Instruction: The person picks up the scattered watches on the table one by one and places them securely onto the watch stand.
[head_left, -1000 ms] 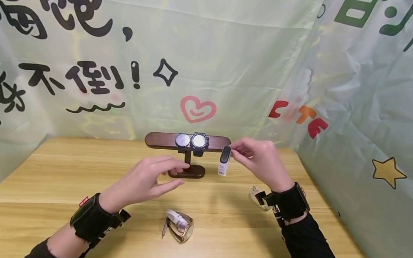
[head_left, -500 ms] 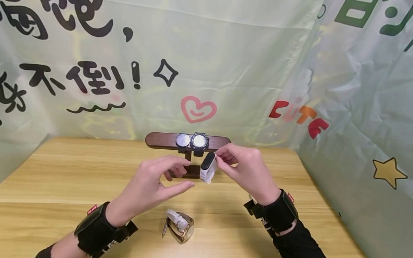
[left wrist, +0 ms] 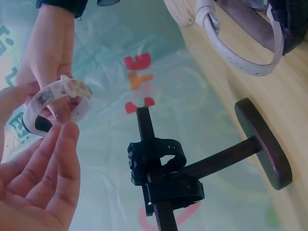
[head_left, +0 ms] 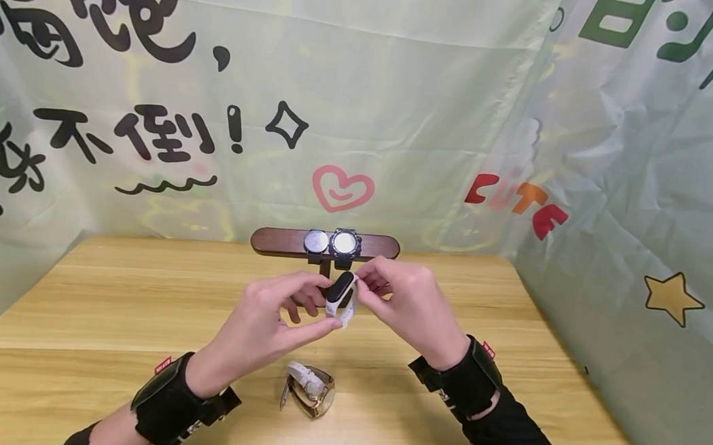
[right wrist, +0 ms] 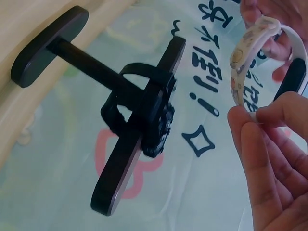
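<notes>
A white-strapped fitness band with a dark oval screen is held up in front of the watch stand, its strap forming a loop. My right hand pinches the strap between thumb and fingertips. From the other side my left hand has its thumb at the loop's lower edge and curled fingers beside the screen; how firmly it grips is partly hidden. Behind, the dark wooden watch stand carries a dark watch and a chunkier black watch side by side. Their straps show as loops in both wrist views.
On the wooden table, nearer me, lie a white-strapped watch and a gold-rimmed watch, overlapping. A printed cloth backdrop hangs behind the table and along its right side.
My right hand has carried the fitness band leftward and slightly down, from the stand's right end to my left hand. My left hand has shifted a little right, its thumb meeting the strap.
</notes>
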Demonstrator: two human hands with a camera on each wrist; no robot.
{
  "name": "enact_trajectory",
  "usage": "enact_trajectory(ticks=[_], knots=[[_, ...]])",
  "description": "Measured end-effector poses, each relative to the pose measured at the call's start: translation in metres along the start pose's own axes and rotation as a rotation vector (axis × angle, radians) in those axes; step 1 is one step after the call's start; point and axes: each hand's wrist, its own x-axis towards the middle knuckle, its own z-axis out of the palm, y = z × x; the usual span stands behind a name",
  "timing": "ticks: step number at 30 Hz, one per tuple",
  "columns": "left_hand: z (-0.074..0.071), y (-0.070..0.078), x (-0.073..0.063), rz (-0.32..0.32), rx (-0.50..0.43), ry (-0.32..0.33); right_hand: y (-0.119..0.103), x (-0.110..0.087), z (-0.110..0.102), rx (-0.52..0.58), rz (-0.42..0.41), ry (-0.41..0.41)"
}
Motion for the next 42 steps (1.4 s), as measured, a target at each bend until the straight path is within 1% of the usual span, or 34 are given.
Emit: enact_trajectory(ticks=[4, 6, 10, 15, 18, 25, 30, 35, 42], knots=[[-0.001, 0.001, 0.001, 0.000, 0.000, 0.001, -0.003, 0.000, 0.003, -0.008, -0.016, 0.005], [-0.002, 0.001, 0.002, 0.000, 0.010, -0.002, -0.003, -0.001, 0.003, -0.012, -0.008, -0.001], [-0.006, -0.002, 0.003, 0.002, 0.031, -0.006, -0.001, -0.001, 0.002, 0.002, 0.015, -0.040], [-0.012, -0.006, 0.004, 0.006, 0.075, 0.001, 0.002, 0.000, -0.001, 0.092, 0.019, -0.118], [-0.016, -0.010, 0.005, 0.008, 0.096, 0.001, 0.005, 0.001, -0.004, 0.160, 0.042, -0.169], [-0.021, -0.016, 0.005, 0.012, 0.099, 0.005, 0.008, 0.001, -0.008, 0.339, 0.143, -0.282], [-0.021, -0.017, 0.006, 0.024, 0.078, 0.024, 0.005, 0.001, -0.009, 0.421, 0.180, -0.336], [-0.020, -0.018, 0.007, 0.050, 0.018, 0.030, 0.003, 0.001, -0.005, 0.478, 0.173, -0.348], [-0.018, -0.018, 0.006, 0.081, -0.006, 0.014, 0.000, 0.000, -0.001, 0.483, 0.127, -0.319]])
